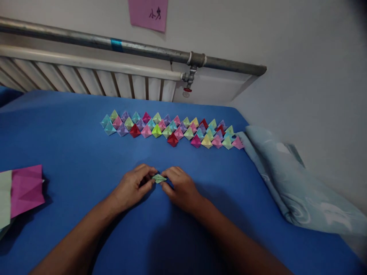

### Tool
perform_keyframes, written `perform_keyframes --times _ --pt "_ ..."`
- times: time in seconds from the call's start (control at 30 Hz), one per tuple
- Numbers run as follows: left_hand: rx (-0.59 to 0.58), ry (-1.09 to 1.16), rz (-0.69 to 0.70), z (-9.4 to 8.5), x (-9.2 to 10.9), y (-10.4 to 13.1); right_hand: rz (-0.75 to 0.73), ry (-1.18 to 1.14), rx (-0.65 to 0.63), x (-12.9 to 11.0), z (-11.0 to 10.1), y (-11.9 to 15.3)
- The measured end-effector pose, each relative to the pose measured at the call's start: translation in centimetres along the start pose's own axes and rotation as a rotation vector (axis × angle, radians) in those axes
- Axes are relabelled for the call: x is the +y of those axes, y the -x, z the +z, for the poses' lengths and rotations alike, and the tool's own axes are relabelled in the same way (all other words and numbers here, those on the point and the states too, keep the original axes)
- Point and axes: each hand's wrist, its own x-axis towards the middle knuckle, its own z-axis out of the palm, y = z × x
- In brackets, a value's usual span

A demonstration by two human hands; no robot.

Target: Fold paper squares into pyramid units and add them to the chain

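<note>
Between my two hands is a small folded piece of light green paper, diamond-like in outline with a crease along its middle. My left hand pinches its left end between thumb and fingers. At the opposite end, my right hand grips it in the same way. Both hands are low over the blue surface. Beyond them, several folded paper pieces in red, pink, green, yellow, purple and blue stand in close rows, with a red one at the near side.
Creased paper sheets, magenta and pale green, lie at the left edge. A folded pale blue-green blanket rests along the right side. Behind the surface are a white radiator, a metal pipe and a red-handled valve. A pink note hangs on the wall.
</note>
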Motion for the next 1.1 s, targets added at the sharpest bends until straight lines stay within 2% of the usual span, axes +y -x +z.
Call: perform_keyframes --times 0.43,0.63,0.83,1.1 --pt "0.007 -0.057 0.047 0.3 -0.3 0.2 0.008 -0.075 0.032 0.1 -0.4 0.1" --pt "0.023 -0.083 0.113 0.7 -0.4 0.2 -0.030 -0.094 0.079 0.3 -0.3 0.2" --pt "0.055 -0.127 0.181 1.1 -0.8 0.2 -0.032 -0.062 0.057 0.4 0.3 0.0" --pt "0.089 -0.132 0.170 0.7 -0.6 0.2 -0.036 0.013 -0.012 0.2 0.6 -0.3"
